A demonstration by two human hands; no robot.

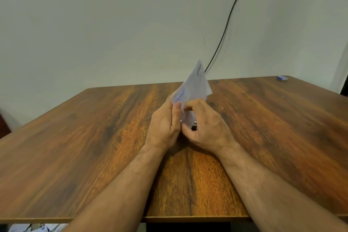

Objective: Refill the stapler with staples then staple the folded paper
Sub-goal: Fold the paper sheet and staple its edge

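Folded white paper with blue writing (194, 84) is pinched by left hand (165, 124), held above brown wooden desk (75, 137), long axis tilted up and away. Small dark stapler (194, 126) is gripped in right hand (205, 128), just beside the paper's lower edge; contact cannot be told.

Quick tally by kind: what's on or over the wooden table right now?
White folded paper with blue writing: 1
Dark stapler, mostly hidden in the right hand: 1
Small blue box at the far right corner: 1
Total: 3
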